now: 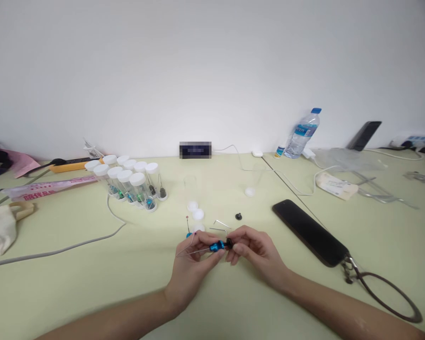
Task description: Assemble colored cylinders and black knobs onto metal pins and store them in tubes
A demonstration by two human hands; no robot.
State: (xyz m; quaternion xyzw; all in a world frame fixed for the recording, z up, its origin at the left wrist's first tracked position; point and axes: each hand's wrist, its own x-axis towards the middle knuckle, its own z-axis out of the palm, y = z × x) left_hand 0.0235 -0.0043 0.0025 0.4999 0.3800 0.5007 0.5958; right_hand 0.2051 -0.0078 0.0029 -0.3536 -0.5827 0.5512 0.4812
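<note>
My left hand (194, 264) is closed on a small blue metal part (216, 246) that has thin wires sticking out to the left. At its right end, my right hand (260, 252) pinches a small black piece (228, 243) between thumb and fingers. The blue and black pieces touch. Just beyond the hands lie thin bent metal rods (221, 223), a black round piece with a stem (238, 216) and white caps (198, 214). Another blue piece (189, 234) with an upright wire is partly hidden behind my left hand.
Capped clear tubes (138, 189) holding small coloured parts stand at the left. A phone (310, 231) with a strap (393, 293) lies at the right. Farther back are a water bottle (304, 134), a small clock (195, 150), cables and a clear tube (255, 179).
</note>
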